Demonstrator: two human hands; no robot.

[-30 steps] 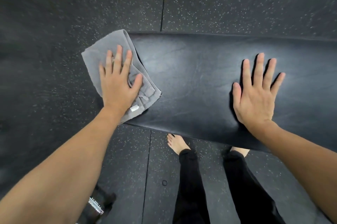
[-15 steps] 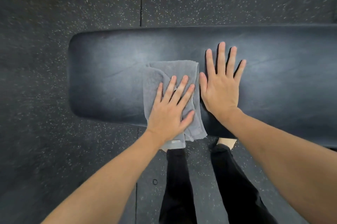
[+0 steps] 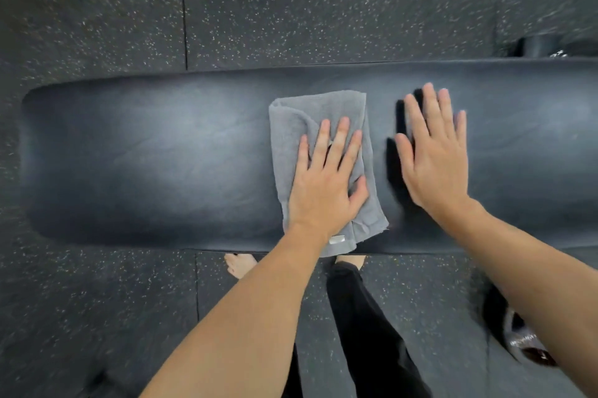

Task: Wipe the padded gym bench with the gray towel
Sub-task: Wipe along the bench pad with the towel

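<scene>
The black padded gym bench (image 3: 155,158) runs left to right across the middle of the head view. A folded gray towel (image 3: 293,120) lies on its middle, with a corner hanging over the near edge. My left hand (image 3: 323,193) presses flat on the towel, fingers spread, and the thumb pushes into a fold. My right hand (image 3: 433,164) rests flat on the bare pad just right of the towel, fingers apart, holding nothing. A narrow strip of pad separates the two hands.
Dark speckled rubber floor tiles (image 3: 97,9) surround the bench. My bare foot (image 3: 239,265) and black trouser legs (image 3: 365,326) stand at the near edge. A shiny metal bench part (image 3: 524,342) shows at lower right, and a dark object (image 3: 540,44) behind the bench at upper right.
My left hand has slid the towel from the bench's left end to its middle, beside my right hand. Since half a second ago both hands shifted slightly right along the pad.
</scene>
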